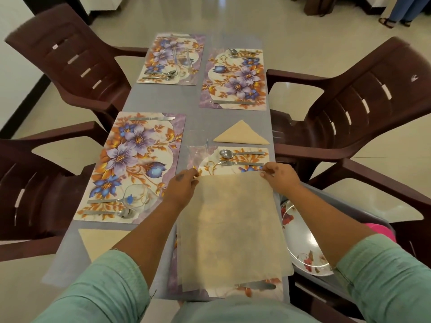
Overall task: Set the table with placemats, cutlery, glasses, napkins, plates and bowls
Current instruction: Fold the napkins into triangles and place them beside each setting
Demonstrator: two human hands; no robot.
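Both hands — left hand (181, 183) and right hand (278, 174) — pinch the far corners of the unfolded napkin (231, 227) lying over the near-right placemat (256, 290), and folding it forward risks catching the fork (238, 163) or tipping the glass (197, 145) just beyond.

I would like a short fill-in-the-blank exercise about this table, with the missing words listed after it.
1. Both hands, left hand and right hand, hold one unfolded ____.
2. The folded napkin has the shape of a ____.
3. The table carries ____ floral placemats.
4. On the near right placemat, the spoon lies beside a ____.

Missing words: napkin; triangle; four; fork
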